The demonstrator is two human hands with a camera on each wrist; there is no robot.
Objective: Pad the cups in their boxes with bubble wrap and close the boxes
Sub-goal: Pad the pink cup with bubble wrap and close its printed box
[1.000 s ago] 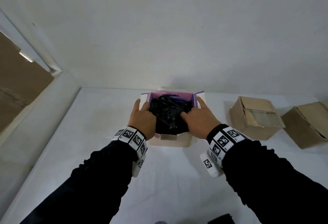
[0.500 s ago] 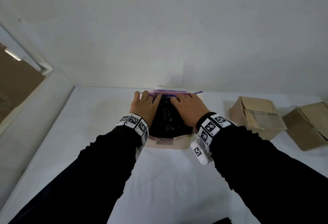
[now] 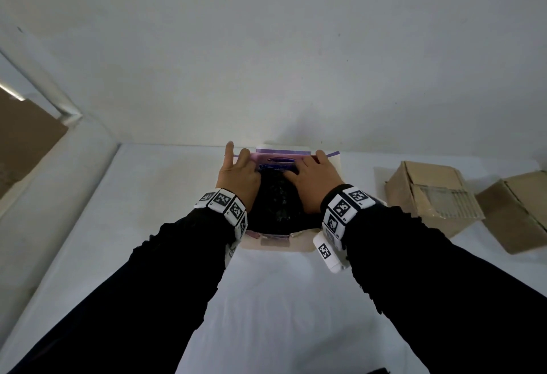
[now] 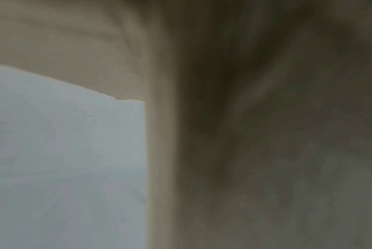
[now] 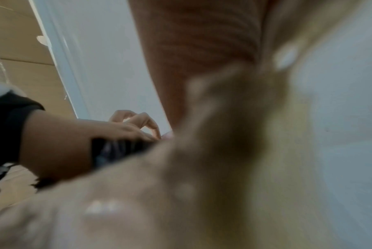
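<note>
While two hands (image 3: 238, 176) (image 3: 315, 179) press one box (image 3: 276, 245), two cartons (image 3: 429, 196) (image 3: 515, 213) wait.

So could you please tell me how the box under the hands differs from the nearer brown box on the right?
The box under the hands is pale with a purple lining; the nearer brown box is plain cardboard. The first is open with black bubble wrap showing, the left hand and right hand on it; the second is untouched and lies tilted. Both sit on the white table.
</note>
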